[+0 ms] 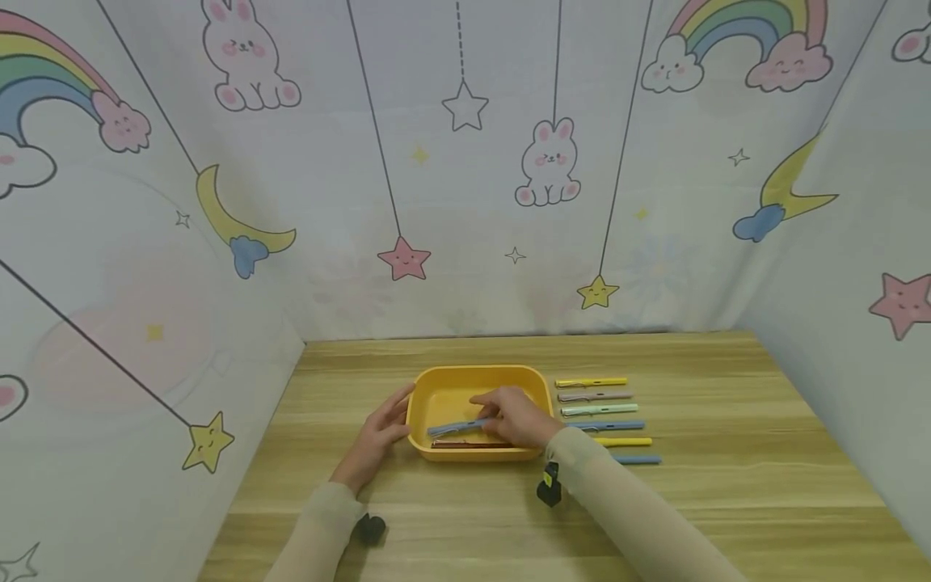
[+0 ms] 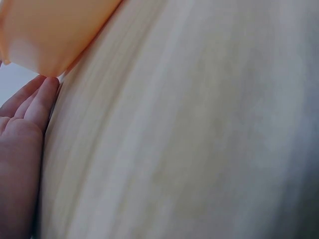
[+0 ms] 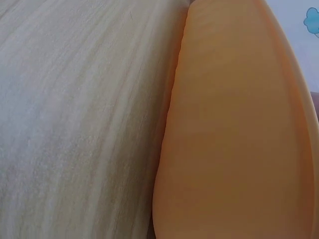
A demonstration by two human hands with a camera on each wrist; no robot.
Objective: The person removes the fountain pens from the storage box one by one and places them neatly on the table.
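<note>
In the head view my right hand (image 1: 518, 417) reaches into a yellow plastic tray (image 1: 480, 454) and pinches a blue pen (image 1: 454, 428), which lies at a slant over the tray floor. A brown pen (image 1: 465, 444) lies along the tray's near side, partly covered by that hand. My left hand (image 1: 377, 440) rests against the tray's left end. The left wrist view shows the left hand (image 2: 25, 134) with its fingers extended, their tips touching the tray's outer wall (image 2: 55, 35). In the right wrist view the tray's outer wall (image 3: 234, 129) hides most of the right hand.
Right of the tray, several pens lie in a column: a yellow pen (image 1: 592, 382), a pale pink pen (image 1: 600, 396), a mint pen (image 1: 600, 410), a blue pen (image 1: 611, 425), another yellow and another blue, partly behind my sleeve. Patterned cloth walls (image 1: 465, 299) surround the wooden table (image 1: 451, 517).
</note>
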